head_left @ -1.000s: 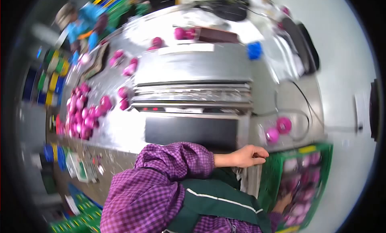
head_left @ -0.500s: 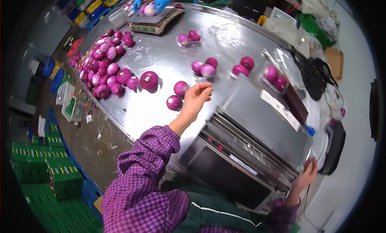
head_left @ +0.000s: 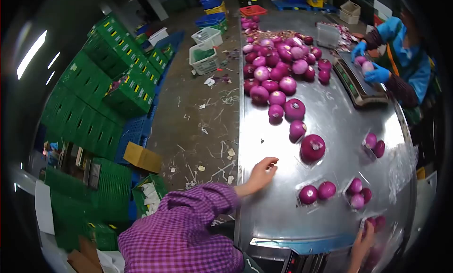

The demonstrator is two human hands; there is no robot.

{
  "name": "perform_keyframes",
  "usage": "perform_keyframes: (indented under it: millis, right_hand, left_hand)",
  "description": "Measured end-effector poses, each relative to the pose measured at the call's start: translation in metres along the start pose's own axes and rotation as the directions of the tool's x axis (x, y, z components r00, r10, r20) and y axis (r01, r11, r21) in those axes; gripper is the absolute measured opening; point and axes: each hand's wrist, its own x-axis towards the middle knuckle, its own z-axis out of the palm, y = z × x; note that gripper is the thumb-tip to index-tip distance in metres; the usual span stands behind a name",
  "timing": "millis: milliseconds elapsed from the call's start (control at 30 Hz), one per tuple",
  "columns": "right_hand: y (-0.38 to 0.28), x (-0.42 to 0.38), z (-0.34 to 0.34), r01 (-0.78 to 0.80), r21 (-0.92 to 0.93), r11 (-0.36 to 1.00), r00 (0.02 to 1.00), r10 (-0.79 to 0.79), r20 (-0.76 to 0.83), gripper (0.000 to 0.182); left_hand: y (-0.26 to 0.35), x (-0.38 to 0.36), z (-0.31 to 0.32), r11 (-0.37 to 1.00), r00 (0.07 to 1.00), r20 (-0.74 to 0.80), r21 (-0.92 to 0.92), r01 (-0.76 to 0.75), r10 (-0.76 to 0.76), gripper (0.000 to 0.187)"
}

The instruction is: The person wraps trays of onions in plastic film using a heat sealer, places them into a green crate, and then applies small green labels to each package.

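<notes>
My left hand (head_left: 261, 175) is over the near left edge of the steel table, fingers loosely bent and apart, with nothing in it. Close by on the table stands a large red onion (head_left: 312, 148). At the lower right, my right hand (head_left: 362, 244) is closed at the near edge of a pack of red onions (head_left: 379, 221); blur partly hides its fingertips. A tray with two red onions (head_left: 326, 190) lies between my hands. Beyond it is another pack with several red onions (head_left: 357, 201). The wrapping machine (head_left: 306, 261) shows only in part at the bottom.
A heap of red onions (head_left: 273, 65) covers the table's far left. Across the table a co-worker's blue-gloved hands (head_left: 370, 68) hold onions over a scale (head_left: 354, 86). Another onion pack (head_left: 374, 144) lies at right. Green crates (head_left: 85, 103) are stacked on the left.
The view has swung left. My left hand has moved to the table's left edge, near the large onion. My right hand has gone from the machine's side to an onion pack.
</notes>
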Motion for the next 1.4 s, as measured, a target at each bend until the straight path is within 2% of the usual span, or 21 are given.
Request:
perform_keyframes:
  millis: [33, 100, 133, 200, 233, 300, 367, 433, 500, 567, 600, 733, 800, 833, 900, 1067, 1267, 1400]
  right_hand:
    - [0.007, -0.001, 0.004, 0.018, 0.006, 1.000, 1.000, -0.018, 0.004, 0.033]
    - [0.016, 0.006, 0.006, -0.074, -0.058, 0.996, 0.984, 0.082, 0.160, 0.029]
    - [0.000, 0.010, 0.000, -0.062, -0.056, 0.996, 0.985, 0.070, 0.160, 0.029]
    - [-0.033, 0.013, -0.011, -0.105, -0.193, 0.975, 0.960, 0.150, 0.235, 0.036]
    - [-0.032, 0.016, -0.003, -0.110, -0.198, 0.974, 0.960, 0.156, 0.233, 0.036]
    - [-0.012, 0.003, 0.004, -0.103, -0.082, 0.991, 0.989, 0.111, 0.095, 0.027]
    - [-0.009, -0.010, -0.003, -0.159, -0.090, 0.983, 0.984, 0.165, 0.066, 0.026]
    - [-0.015, 0.003, 0.005, -0.164, -0.052, 0.985, 0.983, 0.168, 0.078, 0.023]
    - [-0.017, 0.005, 0.006, -0.160, -0.073, 0.984, 0.981, 0.166, 0.099, 0.021]
    - [-0.009, 0.005, 0.009, -0.158, -0.045, 0.986, 0.986, 0.160, 0.046, 0.020]
    - [-0.053, 0.012, -0.014, -0.197, -0.322, 0.926, 0.950, 0.262, 0.170, 0.032]
    - [-0.058, 0.012, -0.014, -0.181, -0.341, 0.923, 0.958, 0.244, 0.153, 0.031]
    - [-0.052, 0.010, -0.012, -0.163, -0.340, 0.926, 0.963, 0.224, 0.148, 0.031]
    - [-0.051, 0.010, -0.012, -0.153, -0.343, 0.927, 0.967, 0.212, 0.141, 0.032]
    - [-0.057, 0.009, -0.013, -0.148, -0.335, 0.930, 0.969, 0.205, 0.141, 0.032]
    - [-0.063, 0.007, -0.014, -0.146, -0.300, 0.943, 0.973, 0.191, 0.129, 0.032]
    - [-0.079, 0.004, -0.020, -0.208, -0.295, 0.933, 0.954, 0.260, 0.149, 0.034]
    - [-0.073, 0.002, -0.018, -0.150, -0.289, 0.945, 0.975, 0.189, 0.113, 0.033]
  left_hand:
    - [-0.018, -0.001, -0.021, 0.982, 0.998, -0.021, 0.180, -0.051, 0.056, 0.032]
    - [-0.044, -0.012, -0.058, 0.811, 0.989, -0.105, 0.584, -0.020, 0.100, 0.048]
    - [-0.051, -0.017, -0.060, 0.812, 0.988, -0.116, 0.584, -0.015, 0.102, 0.048]
    - [-0.061, -0.025, -0.063, 0.814, 0.998, -0.035, 0.577, 0.056, -0.044, 0.062]
    - [-0.062, -0.027, -0.065, 0.817, 0.999, -0.029, 0.575, 0.054, -0.045, 0.062]
    - [-0.054, -0.030, -0.053, 0.753, 0.999, -0.044, 0.656, 0.044, -0.020, 0.065]
    - [-0.039, -0.025, -0.045, 0.798, 0.998, -0.037, 0.603, -0.016, 0.048, 0.062]
    - [-0.026, -0.017, -0.038, 0.845, 0.984, 0.056, 0.505, -0.174, 0.169, 0.059]
    - [-0.017, -0.007, -0.033, 0.872, 0.988, 0.052, 0.466, -0.152, 0.145, 0.057]
    - [-0.021, -0.001, -0.033, 0.902, 0.990, -0.009, 0.413, -0.127, 0.144, 0.057]
    - [-0.027, -0.002, -0.035, 0.893, 0.994, -0.010, 0.438, -0.097, 0.113, 0.059]
    - [-0.044, -0.024, -0.045, 0.844, 1.000, -0.017, 0.536, -0.010, 0.022, 0.063]
    - [-0.042, -0.035, -0.047, 0.748, 0.993, 0.108, 0.663, -0.041, -0.041, 0.066]
    - [-0.045, -0.038, -0.047, 0.746, 0.994, 0.097, 0.664, -0.035, -0.040, 0.066]
    - [-0.048, -0.041, -0.047, 0.710, 0.985, 0.175, 0.693, -0.125, 0.003, 0.067]
    - [-0.048, -0.042, -0.047, 0.702, 0.987, 0.155, 0.697, -0.142, 0.045, 0.062]
    - [-0.049, -0.044, -0.045, 0.702, 0.987, 0.147, 0.697, -0.146, 0.059, 0.060]
    - [-0.053, -0.045, -0.043, 0.709, 0.988, 0.128, 0.689, -0.154, 0.090, 0.056]
